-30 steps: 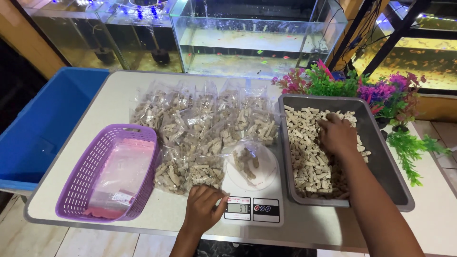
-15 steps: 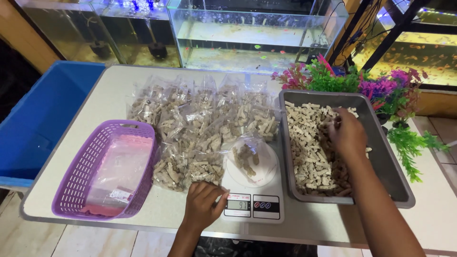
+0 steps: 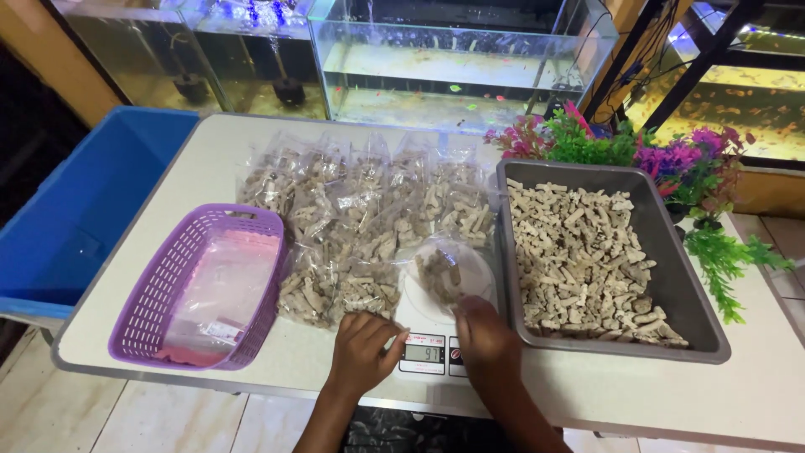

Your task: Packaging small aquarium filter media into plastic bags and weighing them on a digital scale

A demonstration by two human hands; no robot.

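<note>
Resting our left hand [image 3: 362,346] and right hand [image 3: 486,340] empty and loosely curled on the scale [image 3: 432,352], we see the bag [image 3: 443,270] just beyond them, the tray [image 3: 688,285] right.

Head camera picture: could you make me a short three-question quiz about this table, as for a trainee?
1. True or false: the purple basket sits left of the packed bags.
2. What holds the loose beige pieces? A) blue tub B) grey tray C) purple basket
3. Which hand is nearer the grey tray?

Key:
1. True.
2. B; the blue tub holds none.
3. The right hand, at the kitchen scale beside the clear bag. The left hand rests at the scale's left edge.
</note>
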